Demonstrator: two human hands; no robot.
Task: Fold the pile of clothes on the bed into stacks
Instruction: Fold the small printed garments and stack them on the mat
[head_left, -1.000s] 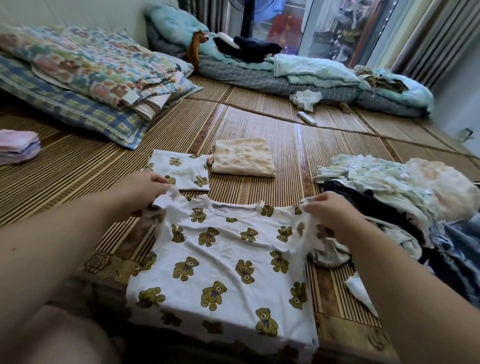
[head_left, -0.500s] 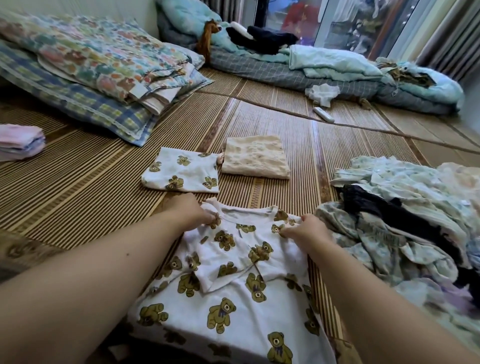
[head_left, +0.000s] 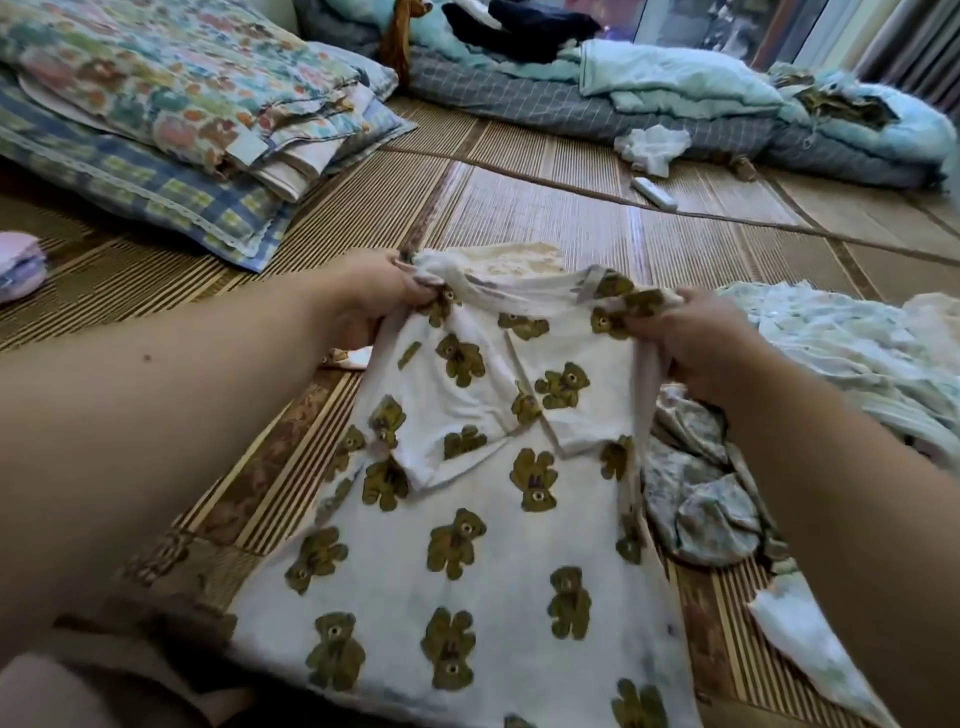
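A white shirt with brown bear prints (head_left: 483, 530) lies on the woven mat in front of me, both sleeves folded in over its chest. My left hand (head_left: 374, 296) grips its left shoulder and my right hand (head_left: 691, 338) grips its right shoulder, lifting the collar end off the mat. Behind the raised collar a folded cream garment (head_left: 514, 260) shows partly. The folded bear-print piece beside it is almost hidden under my left hand. The unfolded pile of pale green and floral clothes (head_left: 831, 364) lies at my right.
Stacked floral and plaid pillows (head_left: 171, 114) lie at the back left. Grey and teal bedding (head_left: 649, 98) runs along the back. A white remote (head_left: 653, 193) and a crumpled white cloth (head_left: 652, 145) lie on the mat. Folded pink cloth (head_left: 18, 265) sits at far left.
Both sleeves were folded inward onto the shirt's chest. My hands then took the shoulders and raised the collar end off the mat. The view tilted down and closer.
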